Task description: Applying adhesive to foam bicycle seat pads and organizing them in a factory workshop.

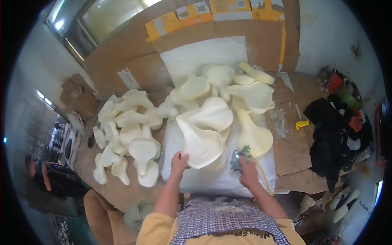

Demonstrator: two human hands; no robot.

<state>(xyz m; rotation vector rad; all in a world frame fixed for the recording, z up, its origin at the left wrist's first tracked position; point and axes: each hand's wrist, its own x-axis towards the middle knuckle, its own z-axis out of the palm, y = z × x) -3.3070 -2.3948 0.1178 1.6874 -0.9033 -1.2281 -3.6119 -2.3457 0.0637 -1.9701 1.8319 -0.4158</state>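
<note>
My left hand grips the lower left edge of a cream foam bicycle saddle pad, its fingers closed on the rim. The pad is tilted, narrow nose toward the upper left, and covers part of other pads beneath it. In my right hand is a metal spray gun, held just right of that pad. A thin yellow hose runs down from beside the gun. Another pad lies just beyond the gun, and a whiter pad sits directly behind the held one.
Many more saddle pads are heaped at the left, with others at the back. White sheeting covers the middle of the cardboard-topped table. A yellow handle-shaped piece and dark cloth lie to the right.
</note>
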